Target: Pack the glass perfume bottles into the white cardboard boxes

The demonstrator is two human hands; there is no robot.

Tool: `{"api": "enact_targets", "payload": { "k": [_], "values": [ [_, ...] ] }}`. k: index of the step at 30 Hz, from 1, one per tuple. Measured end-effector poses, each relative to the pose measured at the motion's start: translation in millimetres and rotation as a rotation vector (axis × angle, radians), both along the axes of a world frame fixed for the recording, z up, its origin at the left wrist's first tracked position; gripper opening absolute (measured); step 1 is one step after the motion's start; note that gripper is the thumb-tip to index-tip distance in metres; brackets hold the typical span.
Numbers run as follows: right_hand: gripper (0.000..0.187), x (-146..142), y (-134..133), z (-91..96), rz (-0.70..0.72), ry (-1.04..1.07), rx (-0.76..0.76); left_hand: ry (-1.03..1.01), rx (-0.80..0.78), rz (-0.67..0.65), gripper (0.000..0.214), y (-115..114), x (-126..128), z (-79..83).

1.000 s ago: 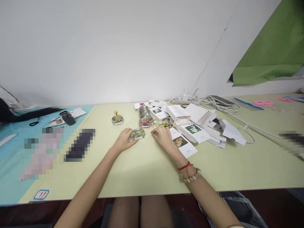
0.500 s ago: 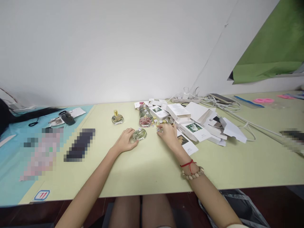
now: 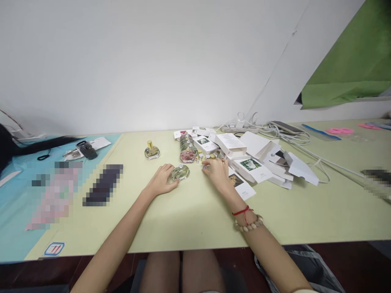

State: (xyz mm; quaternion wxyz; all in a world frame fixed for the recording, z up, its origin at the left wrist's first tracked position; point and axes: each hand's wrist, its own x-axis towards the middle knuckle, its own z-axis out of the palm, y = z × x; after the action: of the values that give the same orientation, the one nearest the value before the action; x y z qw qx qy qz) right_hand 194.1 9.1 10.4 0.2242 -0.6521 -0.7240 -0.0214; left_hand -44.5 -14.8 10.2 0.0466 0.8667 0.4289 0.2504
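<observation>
My left hand (image 3: 161, 180) curls around a small round glass bottle (image 3: 181, 172) that stands on the pale green table (image 3: 195, 211); the bottle has no cap on. My right hand (image 3: 217, 171) lies just right of it, fingers pinched at a heap of small gold caps (image 3: 205, 156); what the fingertips hold is too small to make out. Behind them stand more round bottles (image 3: 187, 148) in a row. A single bottle with a gold cap (image 3: 151, 151) stands apart, farther left.
White printed boxes and cards (image 3: 253, 160) lie piled to the right. A power strip with white cables (image 3: 241, 127) runs along the wall. A blue mat (image 3: 18, 203) with scissors and keys (image 3: 82, 149) covers the table's left end. A green sheet (image 3: 354, 65) hangs at the upper right.
My right hand has moved from beside the glass bottle up and right to the heap of gold caps. My left hand stays on the bottle.
</observation>
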Motion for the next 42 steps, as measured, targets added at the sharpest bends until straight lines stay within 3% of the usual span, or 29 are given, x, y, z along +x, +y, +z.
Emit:
{"api": "enact_targets", "payload": {
  "k": [4, 9, 14, 20, 25, 28, 36, 42],
  "values": [
    [0.015, -6.5, -3.3, 2.2, 0.086, 0.160, 0.088, -0.021, -0.063, 0.012, 0.028, -2.1, 1.0, 1.9],
    [0.017, -32.8, -12.1, 10.9, 0.294, 0.786, 0.229, -0.078, -0.107, 0.030, 0.036, -5.2, 4.7, 1.5],
    [0.025, -47.2, -15.2, 13.3, 0.388, 1.174, 0.019, -0.077, -0.131, -0.020, 0.037, -8.5, 9.2, 3.2],
    [0.035, -41.9, -10.3, 15.3, 0.403, 1.391, -0.126, -0.081, -0.135, -0.090, 0.035, -13.4, 13.0, 8.1],
    [0.049, -38.4, -8.7, 15.7, 0.450, 1.420, -0.220, -0.077, -0.124, -0.085, 0.035, -14.0, 13.6, 8.5],
    [0.043, -37.5, -9.1, 14.3, 0.500, 1.415, -0.258, -0.070, -0.123, -0.076, 0.034, -14.1, 13.7, 8.9],
    [0.030, -38.7, -12.9, 16.8, 0.511, 1.279, -0.163, -0.062, -0.119, -0.077, 0.033, -14.4, 14.2, 9.4],
    [0.025, -38.5, -19.3, 22.8, 0.590, 1.018, -0.033, -0.059, -0.123, -0.088, 0.034, -13.4, 13.5, 8.0]
  ]
}}
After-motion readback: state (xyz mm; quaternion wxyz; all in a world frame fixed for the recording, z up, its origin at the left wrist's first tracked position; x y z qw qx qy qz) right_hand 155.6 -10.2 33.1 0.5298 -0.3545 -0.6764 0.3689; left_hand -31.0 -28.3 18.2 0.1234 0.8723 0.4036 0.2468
